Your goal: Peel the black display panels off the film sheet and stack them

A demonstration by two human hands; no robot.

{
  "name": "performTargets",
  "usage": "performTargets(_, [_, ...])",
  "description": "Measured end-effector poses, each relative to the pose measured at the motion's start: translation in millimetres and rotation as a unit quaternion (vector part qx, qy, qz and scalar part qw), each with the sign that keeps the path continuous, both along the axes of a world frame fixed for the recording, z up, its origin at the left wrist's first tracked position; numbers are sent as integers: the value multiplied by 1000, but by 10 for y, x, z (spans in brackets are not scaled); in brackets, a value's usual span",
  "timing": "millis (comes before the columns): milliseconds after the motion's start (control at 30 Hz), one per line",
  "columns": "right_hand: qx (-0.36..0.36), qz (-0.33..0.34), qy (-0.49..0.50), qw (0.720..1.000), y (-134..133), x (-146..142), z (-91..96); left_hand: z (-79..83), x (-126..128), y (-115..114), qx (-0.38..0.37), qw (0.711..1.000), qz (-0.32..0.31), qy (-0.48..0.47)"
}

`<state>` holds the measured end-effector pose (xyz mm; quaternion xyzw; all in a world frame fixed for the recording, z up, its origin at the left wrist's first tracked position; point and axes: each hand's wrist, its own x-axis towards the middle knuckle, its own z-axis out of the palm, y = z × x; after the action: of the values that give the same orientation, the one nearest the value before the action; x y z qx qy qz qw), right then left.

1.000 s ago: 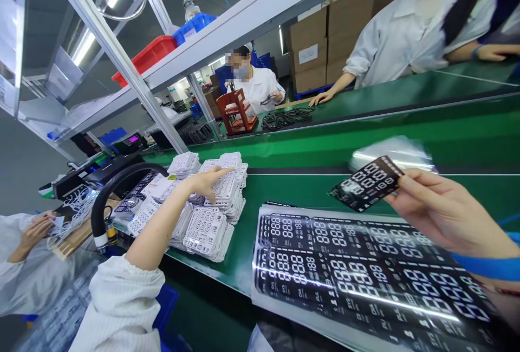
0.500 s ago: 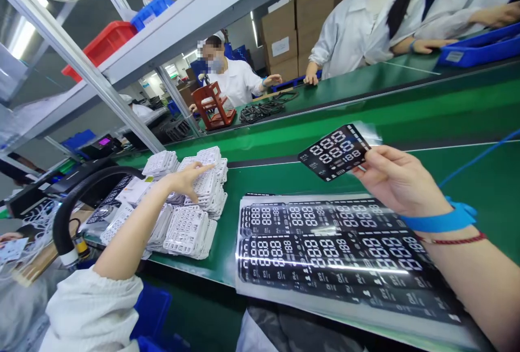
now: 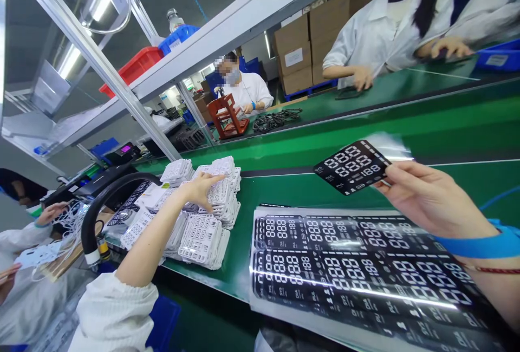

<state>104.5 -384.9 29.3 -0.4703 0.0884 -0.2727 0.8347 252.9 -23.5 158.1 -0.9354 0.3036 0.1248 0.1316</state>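
Observation:
My right hand (image 3: 426,195) pinches a small black display film (image 3: 351,168) by its right edge, with clear digit shapes printed on it. A thin transparent layer (image 3: 392,146) sticks out behind the film. Below it, a stack of black film sheets (image 3: 325,254) with rows of the same digits lies on the green bench. At the left, my left hand (image 3: 201,189) reaches over stacked white plastic frames (image 3: 201,238), its fingers spread. The fingertips are at the upper stack; whether they touch it I cannot tell.
A black flexible hose (image 3: 91,206) curves beside the frames. A metal post (image 3: 117,76) and overhead shelf (image 3: 244,21) stand beyond. Across the green bench (image 3: 406,124) are co-workers in white, a red fixture (image 3: 227,116), black cables (image 3: 276,119) and a blue bin (image 3: 498,57).
The view has shifted, so the bench scene sits further right and slightly lower. Both my hands keep nearly the same pose. The co-workers across the bench have moved their hands.

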Motion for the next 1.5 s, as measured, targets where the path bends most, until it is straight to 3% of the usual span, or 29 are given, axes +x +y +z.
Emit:
performTargets(100, [20,-2,27,999,32,-25,29,105,-323,-101,-115,987,-11,-115])
performTargets(167, [20,6,40,999,72,-42,49,101,-591,-251,-278,953,-27,-119])
performTargets(200, [15,15,41,999,97,-46,55,55,-713,-356,-374,922,-47,-84])
performTargets(233, [8,27,38,999,124,-47,57,-24,-815,-482,-481,874,-65,-14])
performTargets(300, [-8,53,22,998,178,-34,45,-262,-937,-785,-639,735,-51,222])
performTargets(367, [-25,71,12,997,225,-8,8,-548,-947,-1118,-704,579,32,410])
performTargets(433, [-40,72,11,997,261,23,-48,-807,-880,-1417,-709,451,122,527])
performTargets(500, [-70,65,17,995,291,44,-107,-1004,-796,-1624,-698,365,176,591])
performTargets(600, [-157,36,27,987,338,37,-163,-1200,-725,-1731,-686,294,204,634])
performTargets(667, [-215,1,21,976,372,12,-167,-1283,-716,-1712,-672,265,210,658])
performTargets(767, [-267,-35,2,963,407,-32,-147,-1357,-722,-1662,-640,244,187,704])
performTargets(1067, [-297,-18,-6,955,440,-99,-144,-1411,-715,-1663,-611,246,97,746])
performTargets(1500, [-359,-47,-10,932,442,-116,-127,-1429,-738,-1658,-620,241,93,741])
